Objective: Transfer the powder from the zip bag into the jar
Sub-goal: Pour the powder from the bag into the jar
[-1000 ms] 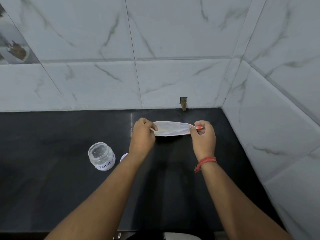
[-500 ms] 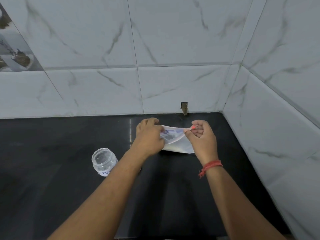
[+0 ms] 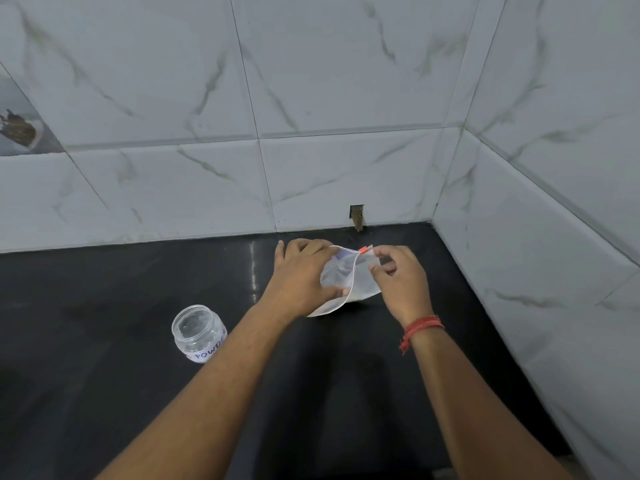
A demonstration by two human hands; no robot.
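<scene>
Nearest the front edge of the black worktop [image 3: 104, 393], two bare forearms are reaching in toward the back right corner. A clear jar [image 3: 198, 332] labelled POWDER is standing upright and open-mouthed, lid off, on the left half of the worktop, well apart from the hands. Farther in, the left hand [image 3: 301, 277] is gripping the near side of the zip bag [image 3: 346, 282], fingers curled over it and thumb pinching its lower edge. The right hand [image 3: 401, 282], a red thread band [image 3: 420, 327] sitting at its wrist, is pinching the bag's far side with curled fingers just beside the orange zip slider [image 3: 362, 250]. The bag's mouth is gaping between the two hands, near the back edge. Behind, marble-patterned wall tiles [image 3: 346, 98] are meeting in the corner.
</scene>
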